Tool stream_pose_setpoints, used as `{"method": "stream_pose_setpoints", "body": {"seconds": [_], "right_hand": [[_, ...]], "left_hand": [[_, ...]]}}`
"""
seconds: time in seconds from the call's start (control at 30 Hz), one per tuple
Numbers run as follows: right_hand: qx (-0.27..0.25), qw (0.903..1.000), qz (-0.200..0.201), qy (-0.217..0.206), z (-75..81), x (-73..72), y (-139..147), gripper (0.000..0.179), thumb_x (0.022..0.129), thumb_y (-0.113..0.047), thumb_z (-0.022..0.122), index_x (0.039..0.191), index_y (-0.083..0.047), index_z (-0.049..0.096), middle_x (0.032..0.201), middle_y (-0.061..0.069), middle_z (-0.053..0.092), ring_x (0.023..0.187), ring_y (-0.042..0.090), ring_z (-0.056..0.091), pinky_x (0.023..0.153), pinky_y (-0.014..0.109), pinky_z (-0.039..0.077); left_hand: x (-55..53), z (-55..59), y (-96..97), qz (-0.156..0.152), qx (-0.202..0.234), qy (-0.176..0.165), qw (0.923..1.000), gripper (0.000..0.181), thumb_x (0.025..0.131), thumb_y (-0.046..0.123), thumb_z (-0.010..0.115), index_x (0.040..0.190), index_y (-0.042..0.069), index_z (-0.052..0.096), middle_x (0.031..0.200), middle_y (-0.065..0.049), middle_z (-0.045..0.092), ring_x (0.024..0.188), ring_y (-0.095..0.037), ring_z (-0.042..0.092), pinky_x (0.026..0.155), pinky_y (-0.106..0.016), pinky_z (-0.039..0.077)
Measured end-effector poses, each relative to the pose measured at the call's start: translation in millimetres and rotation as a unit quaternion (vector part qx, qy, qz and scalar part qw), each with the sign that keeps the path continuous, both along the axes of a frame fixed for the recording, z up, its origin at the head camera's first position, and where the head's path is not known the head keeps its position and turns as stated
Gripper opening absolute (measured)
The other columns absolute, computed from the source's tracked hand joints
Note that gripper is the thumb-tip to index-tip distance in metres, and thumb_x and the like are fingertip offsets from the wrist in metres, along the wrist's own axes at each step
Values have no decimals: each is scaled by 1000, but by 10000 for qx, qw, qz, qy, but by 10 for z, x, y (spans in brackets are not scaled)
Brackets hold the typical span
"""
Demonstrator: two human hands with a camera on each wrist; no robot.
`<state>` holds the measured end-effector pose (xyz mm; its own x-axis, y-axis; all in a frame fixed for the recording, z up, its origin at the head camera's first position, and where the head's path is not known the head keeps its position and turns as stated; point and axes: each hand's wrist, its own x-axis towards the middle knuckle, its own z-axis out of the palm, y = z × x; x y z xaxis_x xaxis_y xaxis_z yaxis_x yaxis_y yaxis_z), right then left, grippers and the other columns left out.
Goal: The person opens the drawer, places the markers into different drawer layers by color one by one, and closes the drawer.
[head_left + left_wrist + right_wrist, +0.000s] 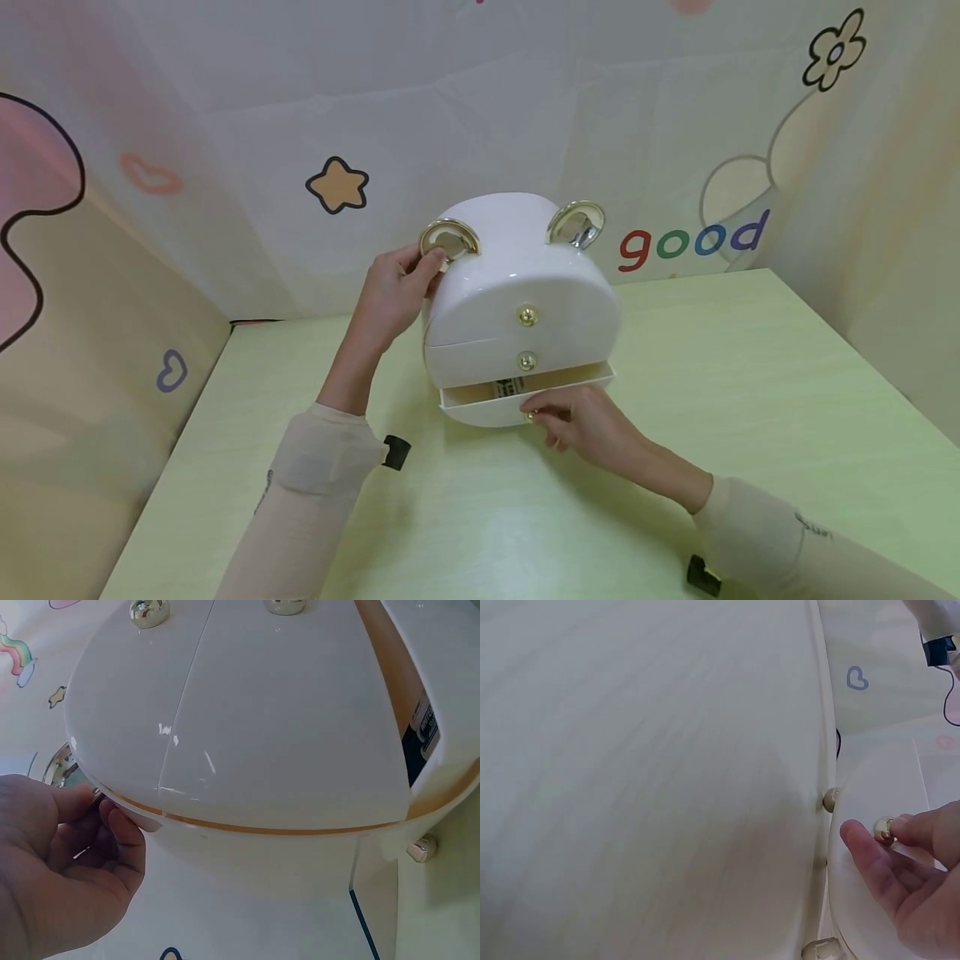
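Note:
A white rounded drawer box (480, 317) with gold ears stands at the back of the table. Its lowest drawer (480, 412) is pulled partly out, while the two drawers above are closed. Inside lies a dark item with white lettering (421, 739), mostly hidden by the drawer's walls. My left hand (397, 292) pinches the gold-rimmed ear (450, 237) on the box's left side. With thumb and fingers, my right hand (588, 423) grips the lowest drawer's gold knob (885, 829).
Pale green tabletop (742, 400) extends around the box. Directly behind hangs a printed cloth backdrop (517, 125), with more cloth at both sides. Small gold feet (422, 848) show under the box. The other gold ear (577, 223) sticks up at the right.

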<state>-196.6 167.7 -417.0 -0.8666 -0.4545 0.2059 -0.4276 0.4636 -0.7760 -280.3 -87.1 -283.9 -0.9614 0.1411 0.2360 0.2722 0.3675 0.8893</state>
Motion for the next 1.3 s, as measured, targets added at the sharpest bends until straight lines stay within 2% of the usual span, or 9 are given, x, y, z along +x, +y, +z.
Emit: {"method": "stream_pose_setpoints", "body": {"seconds": [0.27, 0.53, 0.63, 0.8, 0.87, 1.07, 1.3], "right_hand": [[29, 9999, -7, -131, -5, -40, 15, 18, 96, 5, 67, 112, 2, 76, 92, 14, 71, 65, 18, 68, 57, 32, 58], [-71, 9999, -75, -100, -42, -50, 17, 19, 95, 6, 68, 111, 1, 76, 91, 14, 72, 64, 19, 68, 57, 32, 58], [-130, 9998, -100, -87, -59, -50, 18, 19, 95, 6, 68, 111, 1, 76, 90, 14, 72, 64, 20, 69, 57, 32, 58], [-272, 9995, -152, -5, -112, -47, 14, 18, 95, 6, 69, 111, 1, 76, 89, 14, 72, 65, 22, 70, 58, 33, 59], [-336, 9993, -164, 56, -124, -48, 5, 18, 95, 6, 69, 111, 1, 76, 88, 14, 72, 65, 23, 70, 58, 33, 59], [-448, 9986, -182, 194, -137, -60, -11, 18, 95, 6, 69, 110, 1, 76, 86, 14, 71, 64, 25, 70, 58, 33, 59], [-448, 9983, -169, 345, -135, -133, -32, 18, 95, 7, 68, 110, 2, 76, 86, 16, 71, 63, 27, 70, 56, 33, 59]], "left_hand": [[-16, -5, -11, 22, -108, 28, 9999, 28, 109, 24, 55, 98, 0, 65, 86, -10, 56, 83, -21, 53, 72, -28, 46], [-42, -43, 2, 62, -71, 305, 9995, 31, 108, 24, 55, 90, 1, 63, 82, -10, 56, 79, -21, 52, 68, -28, 44], [-58, -70, 22, 140, 130, 386, 9991, 30, 107, 23, 57, 90, 0, 65, 81, -10, 57, 79, -21, 53, 69, -28, 46], [-76, -117, 52, 314, 707, 290, 9966, 25, 104, 22, 62, 96, 0, 70, 83, -7, 59, 80, -19, 55, 72, -27, 51], [-75, -115, 51, 361, 775, 283, 9959, 24, 103, 22, 63, 97, -1, 71, 83, -7, 60, 81, -18, 56, 72, -26, 50], [-64, -81, 55, 379, 717, 305, 9962, 25, 103, 22, 64, 93, -1, 71, 82, -6, 60, 81, -19, 56, 69, -25, 48], [-57, -64, 56, 368, 590, 257, 9972, 31, 105, 23, 62, 85, 0, 67, 80, -6, 60, 82, -19, 56, 72, -28, 48]]}}
